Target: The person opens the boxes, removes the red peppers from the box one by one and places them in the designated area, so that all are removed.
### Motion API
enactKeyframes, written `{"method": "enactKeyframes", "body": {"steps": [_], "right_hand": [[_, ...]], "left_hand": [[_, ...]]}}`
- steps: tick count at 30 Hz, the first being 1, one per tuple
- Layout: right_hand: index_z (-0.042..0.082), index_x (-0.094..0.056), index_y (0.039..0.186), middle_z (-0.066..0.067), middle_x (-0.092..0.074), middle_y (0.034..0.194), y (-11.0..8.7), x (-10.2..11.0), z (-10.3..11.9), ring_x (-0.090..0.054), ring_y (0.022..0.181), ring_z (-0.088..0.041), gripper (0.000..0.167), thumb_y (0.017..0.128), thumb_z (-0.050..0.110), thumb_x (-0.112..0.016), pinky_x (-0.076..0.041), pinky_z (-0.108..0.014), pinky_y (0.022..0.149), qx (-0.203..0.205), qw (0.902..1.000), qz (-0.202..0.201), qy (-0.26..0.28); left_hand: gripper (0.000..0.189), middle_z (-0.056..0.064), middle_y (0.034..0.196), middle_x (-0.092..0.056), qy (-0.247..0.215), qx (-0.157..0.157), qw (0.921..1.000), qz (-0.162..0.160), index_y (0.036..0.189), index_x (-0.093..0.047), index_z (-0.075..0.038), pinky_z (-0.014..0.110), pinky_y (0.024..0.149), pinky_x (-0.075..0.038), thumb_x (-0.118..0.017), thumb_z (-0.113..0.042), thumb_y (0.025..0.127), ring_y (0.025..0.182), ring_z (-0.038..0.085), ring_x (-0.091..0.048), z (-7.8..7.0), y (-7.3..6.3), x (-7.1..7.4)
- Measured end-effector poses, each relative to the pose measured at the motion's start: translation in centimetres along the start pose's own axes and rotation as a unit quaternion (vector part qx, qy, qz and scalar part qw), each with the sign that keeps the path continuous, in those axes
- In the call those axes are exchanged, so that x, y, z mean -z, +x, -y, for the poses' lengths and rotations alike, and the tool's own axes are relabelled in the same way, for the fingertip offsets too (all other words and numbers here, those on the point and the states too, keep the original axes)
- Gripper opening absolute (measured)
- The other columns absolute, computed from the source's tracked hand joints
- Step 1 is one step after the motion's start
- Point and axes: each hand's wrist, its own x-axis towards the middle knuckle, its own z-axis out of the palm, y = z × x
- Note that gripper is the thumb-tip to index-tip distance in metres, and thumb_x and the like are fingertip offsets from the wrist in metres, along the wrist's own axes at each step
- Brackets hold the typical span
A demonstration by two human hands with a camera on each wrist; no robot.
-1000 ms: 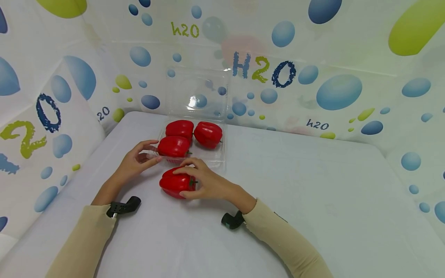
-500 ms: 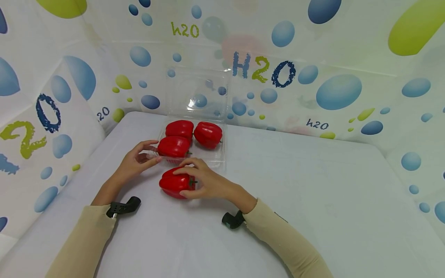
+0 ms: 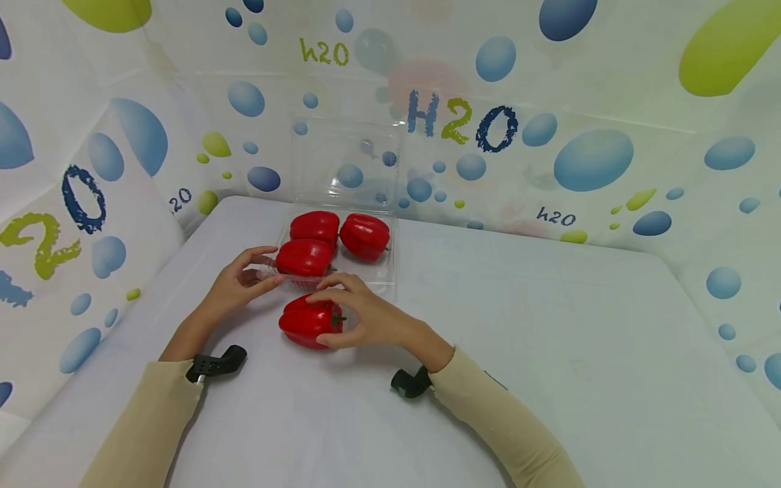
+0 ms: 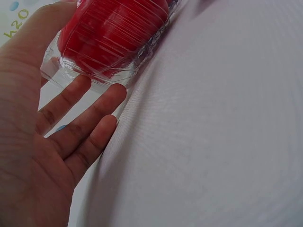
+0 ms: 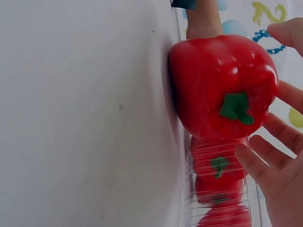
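Next to the left front corner of a clear plastic container (image 3: pixel 381 274), my left hand (image 3: pixel 239 279) holds that corner between thumb and index finger. Its other fingers spread loosely in the left wrist view. Three red bell peppers lie in the container: a back left pepper (image 3: pixel 314 225), a right pepper (image 3: pixel 365 237) and a front left pepper (image 3: pixel 304 257). A fourth bell pepper (image 3: pixel 308 324) lies on the table in front, its green stem to the right. My right hand (image 3: pixel 366 315) is spread about its stem end; in the right wrist view the thumb (image 5: pixel 288 35) stands apart from it.
The container's clear lid (image 3: pixel 344 163) stands raised at the back, against a white patterned backdrop (image 3: pixel 610 88). A white cloth (image 3: pixel 518 325) covers the table. Black wrist cameras, such as the left wrist's camera (image 3: pixel 219 362), stick out inward from both sleeves.
My right hand has risen slightly, and its fingers have shifted a little on the front bell pepper. The left hand, container and peppers look unmoved.
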Motion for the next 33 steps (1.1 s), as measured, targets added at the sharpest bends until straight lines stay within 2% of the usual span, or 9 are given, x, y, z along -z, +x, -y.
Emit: {"method": "enactKeyframes", "body": {"steps": [8, 15, 21, 27, 33], "right_hand": [[0.009, -0.057, 0.131, -0.006, -0.044, 0.135, -0.1, 0.4, -0.1, -0.035, 0.13, -0.017, 0.055, 0.081, 0.018, -0.078, -0.051, -0.036, 0.097, 0.02, 0.9993, -0.03, 0.011], [0.007, -0.059, 0.129, -0.008, -0.046, 0.134, -0.1, 0.7, -0.3, -0.039, 0.128, -0.017, 0.053, 0.08, 0.017, -0.077, -0.051, -0.039, 0.096, 0.02, 0.9982, -0.054, 0.015], [0.004, -0.062, 0.125, -0.009, -0.048, 0.131, -0.1, 0.9, -0.6, -0.043, 0.123, -0.019, 0.046, 0.082, 0.013, -0.076, -0.052, -0.044, 0.094, 0.023, 0.9953, -0.088, 0.032], [0.002, -0.06, 0.127, -0.01, -0.049, 0.13, -0.1, 1.2, -0.8, -0.044, 0.122, -0.019, 0.046, 0.084, 0.012, -0.074, -0.053, -0.049, 0.09, 0.019, 0.9937, -0.1, 0.047], [0.004, -0.059, 0.127, -0.01, -0.051, 0.128, -0.1, 1.5, -1.0, -0.046, 0.12, -0.018, 0.046, 0.084, 0.01, -0.073, -0.054, -0.048, 0.088, 0.038, 0.9917, -0.117, 0.039]], "left_hand": [[0.065, 0.017, 0.129, -0.052, 0.003, -0.002, 1.0, -0.002, 0.147, -0.038, -0.014, 0.01, 0.079, -0.048, -0.069, -0.024, 0.091, 0.092, 0.002, -0.057, -0.3, -0.2, 0.1], [0.066, 0.019, 0.129, -0.053, 0.006, -0.009, 0.9999, -0.006, 0.148, -0.038, -0.011, 0.006, 0.078, -0.045, -0.069, -0.018, 0.09, 0.091, -0.005, -0.056, 0.3, 0.1, 0.0], [0.065, 0.018, 0.13, -0.052, -0.001, -0.005, 1.0, -0.002, 0.147, -0.038, -0.013, 0.008, 0.079, -0.047, -0.069, -0.02, 0.091, 0.091, -0.002, -0.057, 0.3, 0.1, 0.0], [0.063, 0.016, 0.128, -0.052, -0.005, -0.005, 1.0, -0.002, 0.146, -0.04, -0.013, 0.01, 0.08, -0.048, -0.068, -0.024, 0.092, 0.092, 0.002, -0.058, -0.1, -0.1, 0.0], [0.064, 0.015, 0.127, -0.052, -0.004, -0.003, 1.0, -0.002, 0.147, -0.039, -0.014, 0.012, 0.079, -0.049, -0.068, -0.028, 0.092, 0.092, 0.003, -0.058, 0.0, -0.1, -0.1]]}}
